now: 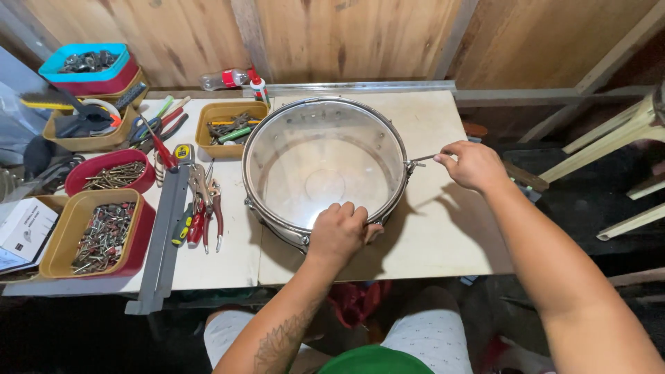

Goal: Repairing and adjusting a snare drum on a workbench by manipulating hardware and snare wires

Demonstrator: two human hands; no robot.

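Note:
A snare drum (323, 138) with a clear head and a metal rim lies flat on the pale workbench (443, 235). My left hand (339, 232) grips the near edge of its rim, fingers curled over the hoop. Off the drum's right side, my right hand (473, 166) pinches a thin metal rod (424, 159) that reaches to a lug on the rim.
Left of the drum lie pliers and screwdrivers (204, 208), a grey metal bar (166, 235), and trays of screws (104, 232). A yellow tray of tools (232, 128) and a plastic bottle (225, 78) sit at the back. Wooden slats (609, 138) lean at right.

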